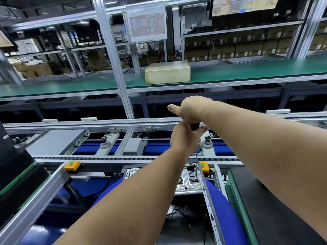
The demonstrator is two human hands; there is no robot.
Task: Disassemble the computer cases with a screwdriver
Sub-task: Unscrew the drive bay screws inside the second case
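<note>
R hand (192, 110): on top of screwdriver (196, 154) handle, fingers curled over it, thumb out.
L hand (185, 137): wrapped round handle just below.
Screwdriver: upright, tip on screw at PC case (187, 184) far R edge.
PC case: open, on blue pad (223, 209).
Shelf (247, 71): beige box (168, 72).

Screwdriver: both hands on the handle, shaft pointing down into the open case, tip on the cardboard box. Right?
Not quite. In the head view the screwdriver tip sits inside the open case, not on the cardboard box, which is on the green shelf. Left hand and right hand do grip the handle.
</note>
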